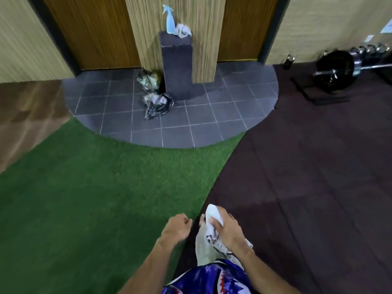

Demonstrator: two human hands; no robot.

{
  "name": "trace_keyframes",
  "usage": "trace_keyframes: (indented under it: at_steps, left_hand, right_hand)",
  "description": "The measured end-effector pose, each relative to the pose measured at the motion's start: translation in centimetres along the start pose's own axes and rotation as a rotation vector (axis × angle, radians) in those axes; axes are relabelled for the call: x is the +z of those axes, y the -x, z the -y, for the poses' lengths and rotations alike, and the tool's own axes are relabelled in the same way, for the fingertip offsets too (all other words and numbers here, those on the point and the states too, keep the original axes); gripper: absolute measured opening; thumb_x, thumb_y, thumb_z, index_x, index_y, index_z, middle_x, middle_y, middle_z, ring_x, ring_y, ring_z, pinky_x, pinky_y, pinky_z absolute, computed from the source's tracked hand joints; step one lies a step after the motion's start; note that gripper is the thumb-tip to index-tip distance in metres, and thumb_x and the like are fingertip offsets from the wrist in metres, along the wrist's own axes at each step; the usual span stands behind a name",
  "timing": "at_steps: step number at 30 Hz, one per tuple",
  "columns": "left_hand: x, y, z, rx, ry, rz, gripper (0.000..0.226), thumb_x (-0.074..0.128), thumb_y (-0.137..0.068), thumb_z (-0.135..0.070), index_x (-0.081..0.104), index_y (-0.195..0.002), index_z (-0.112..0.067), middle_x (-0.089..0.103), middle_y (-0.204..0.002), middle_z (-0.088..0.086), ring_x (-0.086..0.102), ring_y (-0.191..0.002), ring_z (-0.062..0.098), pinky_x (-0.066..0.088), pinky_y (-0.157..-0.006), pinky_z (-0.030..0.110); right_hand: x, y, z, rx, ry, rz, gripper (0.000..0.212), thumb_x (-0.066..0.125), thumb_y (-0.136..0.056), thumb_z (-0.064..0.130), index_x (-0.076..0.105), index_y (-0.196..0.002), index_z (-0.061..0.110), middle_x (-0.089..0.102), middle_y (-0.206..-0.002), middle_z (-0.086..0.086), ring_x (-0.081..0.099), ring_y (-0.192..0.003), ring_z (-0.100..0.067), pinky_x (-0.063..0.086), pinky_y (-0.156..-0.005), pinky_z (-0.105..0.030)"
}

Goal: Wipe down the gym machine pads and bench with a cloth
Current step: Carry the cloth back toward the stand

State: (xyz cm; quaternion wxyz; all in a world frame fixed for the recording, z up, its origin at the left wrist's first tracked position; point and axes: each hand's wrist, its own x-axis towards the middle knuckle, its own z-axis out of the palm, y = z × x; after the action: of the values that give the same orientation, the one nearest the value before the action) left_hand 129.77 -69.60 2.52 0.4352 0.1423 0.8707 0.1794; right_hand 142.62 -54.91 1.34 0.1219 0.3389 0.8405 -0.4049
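Note:
My right hand [228,230] is closed around a white cloth [213,217] whose loose end hangs down below the fist. My left hand [177,228] is beside it, fingers curled in with nothing in them. Both hands are low in the view, over the seam between green turf and dark rubber floor. Far ahead, a light blue spray bottle [169,23] and a crumpled pale cloth [183,30] sit on top of a dark pedestal [178,66] against a wood-striped column. No gym pad or bench is in view.
Two crumpled plastic bags [156,102] lie on the grey tiled half-circle [212,119] at the pedestal's foot. A loaded barbell with black plates [335,71] rests on the rubber floor at the far right. Brown doors stand either side of the column.

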Motion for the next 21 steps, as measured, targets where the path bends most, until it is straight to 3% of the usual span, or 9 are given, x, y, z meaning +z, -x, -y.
trace_keyframes:
  at_steps: [8,12,16,19,21]
  left_hand:
    - [-15.6,-18.1,-14.3,0.027,0.029,-0.037,0.036,0.046,-0.101,-0.036,0.064,-0.114,-0.008,0.069,-0.119,0.012,0.065,-0.111,0.028,0.050,-0.096,0.034]
    - [-22.6,-27.5,-18.3,0.018,0.012,-0.031,0.036,0.046,-0.100,-0.037,0.067,-0.110,-0.009,0.072,-0.117,0.011,0.067,-0.108,0.028,0.052,-0.097,0.036]
    - [-31.6,-38.2,-22.1,0.035,-0.007,-0.056,0.037,0.045,-0.100,-0.036,0.066,-0.111,-0.007,0.069,-0.119,0.013,0.063,-0.114,0.031,0.049,-0.099,0.036]
    - [-39.8,-45.7,-25.2,0.053,-0.013,-0.061,0.038,0.042,-0.102,-0.037,0.061,-0.112,-0.006,0.066,-0.120,0.014,0.061,-0.112,0.031,0.047,-0.095,0.037]
    - [-45.1,-50.5,-27.1,0.055,-0.002,-0.081,0.038,0.042,-0.102,-0.036,0.061,-0.112,-0.006,0.067,-0.120,0.014,0.062,-0.112,0.032,0.048,-0.093,0.038]
  right_hand:
    - [-13.0,-24.0,8.6,-0.052,0.096,0.041,0.061,0.044,-0.098,0.055,0.035,-0.150,0.024,0.056,-0.137,-0.012,0.051,-0.124,-0.031,0.041,-0.095,-0.036]
    - [-16.4,-35.2,12.9,-0.046,0.059,0.062,0.057,0.048,-0.098,0.052,0.037,-0.148,0.026,0.059,-0.136,-0.010,0.055,-0.122,-0.030,0.044,-0.095,-0.035]
    - [-19.2,-47.9,17.7,-0.033,0.036,0.064,0.056,0.050,-0.098,0.052,0.040,-0.146,0.026,0.060,-0.132,-0.008,0.057,-0.119,-0.030,0.039,-0.082,-0.030]
    - [-21.8,-57.2,22.5,-0.042,0.002,0.041,0.080,0.040,-0.084,0.075,0.041,-0.145,0.024,0.060,-0.135,-0.009,0.058,-0.120,-0.031,0.046,-0.092,-0.037]
    - [-23.6,-63.0,25.6,-0.042,-0.009,0.052,0.087,0.035,-0.078,0.080,0.041,-0.146,0.026,0.057,-0.140,-0.007,0.056,-0.124,-0.030,0.045,-0.098,-0.039]
